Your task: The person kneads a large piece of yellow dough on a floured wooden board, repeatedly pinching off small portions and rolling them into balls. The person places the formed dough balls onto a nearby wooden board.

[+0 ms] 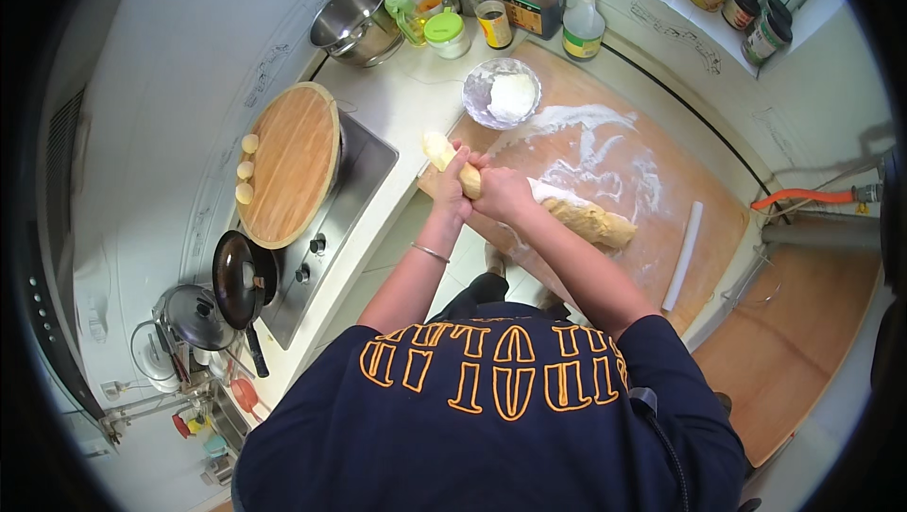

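My left hand (pixel 453 185), a bangle on its wrist, grips a pale yellow length of dough (pixel 470 179). One end of it sticks out beyond the fingers at the upper left. Pressed close beside it, my right hand (pixel 504 193) is closed around the dough too. To the right a thicker, floured dough log (pixel 588 220) lies on the wooden board (pixel 680 179). Whether it joins the held piece is hidden behind my right hand. Loose flour (pixel 588 151) is spread on the board beyond the log.
A bowl of flour (pixel 502 94) sits at the board's far edge, with bottles behind. A white rolling pin (pixel 682 257) lies right. Left, a round wooden board (pixel 290 165) with 3 dough balls (pixel 245 170) rests over the stove (pixel 361 158), near a wok (pixel 237 278).
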The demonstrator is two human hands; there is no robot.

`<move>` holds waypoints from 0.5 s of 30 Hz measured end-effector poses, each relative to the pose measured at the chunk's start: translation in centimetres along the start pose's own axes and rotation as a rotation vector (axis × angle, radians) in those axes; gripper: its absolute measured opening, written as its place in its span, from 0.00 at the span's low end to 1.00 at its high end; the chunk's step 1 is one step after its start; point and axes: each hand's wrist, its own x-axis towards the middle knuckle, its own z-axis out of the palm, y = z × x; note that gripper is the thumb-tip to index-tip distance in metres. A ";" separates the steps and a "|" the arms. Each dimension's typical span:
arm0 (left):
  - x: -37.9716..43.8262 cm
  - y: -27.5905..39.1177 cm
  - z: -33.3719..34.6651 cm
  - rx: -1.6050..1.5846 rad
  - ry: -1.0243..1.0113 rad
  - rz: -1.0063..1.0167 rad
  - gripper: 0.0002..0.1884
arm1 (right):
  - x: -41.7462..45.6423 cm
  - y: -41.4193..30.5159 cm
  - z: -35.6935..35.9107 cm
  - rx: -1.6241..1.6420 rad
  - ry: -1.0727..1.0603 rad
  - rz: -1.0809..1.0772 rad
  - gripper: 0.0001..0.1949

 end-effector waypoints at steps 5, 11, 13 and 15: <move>3.6 0.0 -1.3 -0.131 0.327 -0.220 0.11 | -1.0 5.2 -0.3 0.130 0.097 -0.058 0.41; 3.3 -2.0 -0.6 -0.340 0.221 -0.259 0.26 | -3.0 5.9 -3.9 0.046 -0.219 0.106 0.37; 2.2 -3.1 -0.8 -0.427 0.042 -0.295 0.33 | -3.8 7.7 -4.7 0.130 -0.246 0.089 0.33; 0.0 -6.7 -1.4 -0.258 0.009 -0.263 0.39 | -4.9 10.1 -4.4 0.174 -0.253 0.077 0.29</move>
